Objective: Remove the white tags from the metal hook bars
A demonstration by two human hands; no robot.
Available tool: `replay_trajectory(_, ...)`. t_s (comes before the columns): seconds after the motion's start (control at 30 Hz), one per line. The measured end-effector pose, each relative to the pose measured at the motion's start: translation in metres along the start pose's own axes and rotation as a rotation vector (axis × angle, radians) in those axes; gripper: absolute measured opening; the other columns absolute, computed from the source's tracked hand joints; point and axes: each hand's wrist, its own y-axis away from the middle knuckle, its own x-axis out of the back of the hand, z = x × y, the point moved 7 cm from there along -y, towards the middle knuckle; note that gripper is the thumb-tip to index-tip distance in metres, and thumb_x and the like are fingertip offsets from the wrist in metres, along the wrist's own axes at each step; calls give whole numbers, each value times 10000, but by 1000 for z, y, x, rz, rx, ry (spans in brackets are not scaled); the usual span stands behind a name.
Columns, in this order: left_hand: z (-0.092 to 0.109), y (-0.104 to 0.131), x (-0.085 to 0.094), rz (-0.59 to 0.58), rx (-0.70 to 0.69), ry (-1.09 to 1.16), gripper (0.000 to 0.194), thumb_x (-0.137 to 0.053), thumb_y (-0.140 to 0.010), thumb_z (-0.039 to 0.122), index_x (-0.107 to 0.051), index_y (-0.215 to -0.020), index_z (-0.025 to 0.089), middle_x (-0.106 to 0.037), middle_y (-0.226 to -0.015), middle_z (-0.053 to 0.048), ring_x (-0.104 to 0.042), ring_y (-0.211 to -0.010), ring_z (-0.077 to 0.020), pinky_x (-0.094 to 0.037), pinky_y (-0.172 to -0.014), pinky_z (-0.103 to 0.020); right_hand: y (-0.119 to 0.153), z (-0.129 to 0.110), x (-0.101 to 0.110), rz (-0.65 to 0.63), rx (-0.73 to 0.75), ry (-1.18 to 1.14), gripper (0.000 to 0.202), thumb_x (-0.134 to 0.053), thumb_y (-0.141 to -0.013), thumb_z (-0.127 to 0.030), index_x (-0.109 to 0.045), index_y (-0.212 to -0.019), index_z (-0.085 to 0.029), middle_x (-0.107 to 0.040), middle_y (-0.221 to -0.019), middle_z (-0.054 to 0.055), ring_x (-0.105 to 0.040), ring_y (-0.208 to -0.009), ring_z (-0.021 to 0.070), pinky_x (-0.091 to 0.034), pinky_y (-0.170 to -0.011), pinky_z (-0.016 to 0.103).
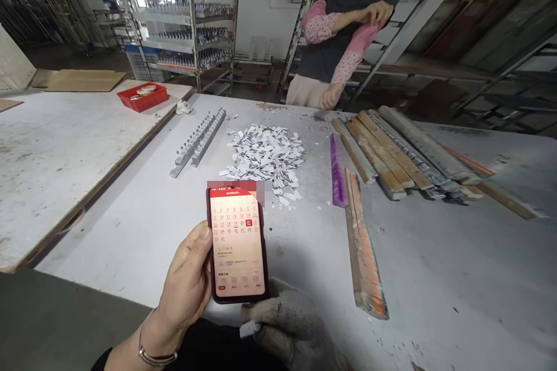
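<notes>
My left hand (pixel 185 275), bare and with a metal bangle at the wrist, holds a phone (pixel 237 243) upright by its left side. A calendar with a red header fills the lit screen. Just below the phone's lower right corner is my right hand (pixel 291 319) in a grey glove, its fingers curled around a small white piece (pixel 249 329). Beyond the phone lies a heap of small white pieces (pixel 267 153) on the white table (pixel 304 255).
Two racks with studs (pixel 198 139) lie left of the heap. To its right are a purple strip (pixel 337 171), an orange-edged bar (pixel 363 243) and several long bars (pixel 391 151). A red tray (pixel 143 97) stands back left. A person (pixel 339 35) stands across the table.
</notes>
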Motion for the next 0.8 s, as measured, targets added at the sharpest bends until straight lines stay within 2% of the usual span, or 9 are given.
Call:
replay_trajectory(0.13,0,3,0,10,-10,-32,297,-704,-949,449,-764,-1136,227,-762,-1130,-46,-730,-956,-124,-648,-821,-154,1,1,1,6,1,-20,348,-708,-953,-90,-784,-1216,-305,-661,-1275,49,-634,-1254,252,-549,-1052,420)
replay_trajectory(0.27,1,3,-2,4,-7,-57,339,-692,-951,467,-759,-1149,200,-767,-1122,-64,-735,-970,-141,-662,-810,-170,0,-3,1,6,26,-10,449,-704,-951,-75,-760,-1281,-375,-654,-1319,39,-629,-1271,259,-555,-1049,429)
replay_trajectory(0.37,0,2,-4,-21,-9,-61,329,-671,-964,463,-755,-1162,214,-762,-1154,-57,-734,-996,-138,-661,-850,-177,-1,-5,0,3,27,-39,474,-679,-967,-75,-747,-1296,-408,-655,-1310,26,-644,-1251,233,-570,-1034,383)
replay_trajectory(0.43,-1,2,-5,-27,-7,-62,321,-661,-970,465,-754,-1158,223,-760,-1153,-49,-729,-980,-127,-654,-851,-168,-1,-7,0,4,35,-55,473,-662,-970,-68,-742,-1290,-408,-657,-1230,11,-658,-1192,193,-566,-1027,339)
replay_trajectory(0.53,-3,3,-3,-12,-4,-74,343,-677,-962,478,-740,-1194,232,-754,-1159,-43,-719,-953,-112,-643,-827,-152,-1,-12,0,-9,112,1,389,-676,-952,-78,-748,-1235,-335,-630,-1094,8,-647,-1025,146,-551,-948,277)
replay_trajectory(0.63,-4,4,-2,0,-7,-82,406,-704,-941,503,-726,-1211,200,-749,-1160,-67,-720,-953,-133,-652,-837,-185,-1,-15,0,-15,173,55,187,-668,-962,-108,-705,-1102,-226,-605,-1033,19,-612,-940,132,-521,-853,241)
replay_trajectory(0.73,-5,6,-2,21,8,-90,442,-709,-933,520,-713,-1215,179,-748,-1151,-87,-724,-935,-156,-640,-776,-196,-1,-14,1,-16,173,54,129,-677,-959,-126,-683,-1052,-214,-605,-1023,22,-613,-936,146,-523,-848,265)
replay_trajectory(0.8,-5,7,-3,35,5,-97,445,-707,-933,525,-708,-1217,183,-749,-1139,-86,-724,-918,-159,-617,-732,-190,0,-15,1,-17,156,51,190,-679,-953,-115,-711,-1094,-238,-621,-1057,26,-637,-978,167,-542,-888,293)
